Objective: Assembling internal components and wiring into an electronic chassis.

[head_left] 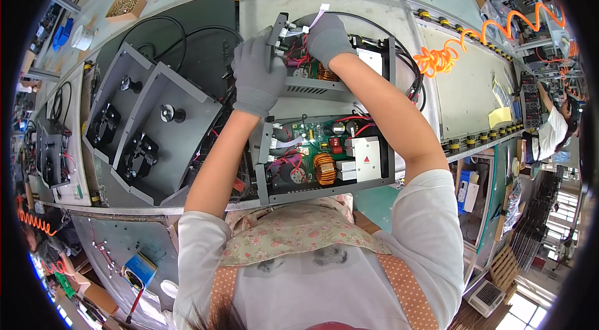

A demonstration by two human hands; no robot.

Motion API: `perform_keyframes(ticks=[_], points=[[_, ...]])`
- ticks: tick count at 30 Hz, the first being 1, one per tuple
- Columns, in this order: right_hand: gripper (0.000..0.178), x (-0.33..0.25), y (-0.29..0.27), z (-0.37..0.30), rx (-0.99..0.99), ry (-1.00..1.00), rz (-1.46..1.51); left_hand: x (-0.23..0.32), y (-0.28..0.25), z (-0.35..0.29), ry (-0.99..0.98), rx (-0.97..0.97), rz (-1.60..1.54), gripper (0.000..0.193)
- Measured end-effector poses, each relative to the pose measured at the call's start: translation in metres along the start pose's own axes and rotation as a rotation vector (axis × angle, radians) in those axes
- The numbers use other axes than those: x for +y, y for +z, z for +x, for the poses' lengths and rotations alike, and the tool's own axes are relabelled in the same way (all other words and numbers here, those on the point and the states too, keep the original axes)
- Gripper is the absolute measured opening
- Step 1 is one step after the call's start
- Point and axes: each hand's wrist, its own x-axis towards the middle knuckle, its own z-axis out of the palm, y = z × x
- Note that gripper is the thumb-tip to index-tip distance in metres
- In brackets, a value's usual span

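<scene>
My left hand, in a grey glove, grips the upright end panel of the farther dark metal chassis. My right hand, gloved too, reaches over this chassis with its fingers curled among the wires behind the panel; what they pinch is hidden. A thin pale cable with white plugs sticks up beside the right fingers. Nearer my body lies a second open chassis, holding a green circuit board, a copper-wound coil and a white plate with a red triangle.
Two grey metal covers with black fittings lie on the dark mat to the left. Black cables loop at the right of the chassis. An orange coiled hose hangs farther right. Boxes of small parts line the back.
</scene>
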Motion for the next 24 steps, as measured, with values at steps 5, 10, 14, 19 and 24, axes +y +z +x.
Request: perform_keyframes(ticks=[5, 10, 14, 19, 24], points=[[0.015, 0.004, -0.001, 0.001, -0.023, -0.069, -0.059, 0.003, -0.004, 0.001, 0.016, -0.008, -0.076, 0.047], [0.018, -0.003, -0.001, 0.005, -0.095, -0.071, -0.104, -0.001, -0.002, 0.002, 0.031, -0.007, -0.108, 0.051], [0.021, 0.01, 0.011, 0.012, -0.043, -0.091, 0.016, -0.002, 0.0, 0.001, 0.042, 0.003, -0.125, 0.053], [0.022, 0.024, 0.016, 0.014, -0.063, -0.149, 0.187, -0.005, 0.002, 0.002, 0.051, -0.002, -0.139, 0.054], [0.019, 0.019, 0.022, 0.02, -0.064, -0.117, 0.037, -0.006, 0.001, 0.0, 0.064, -0.016, -0.122, 0.054]])
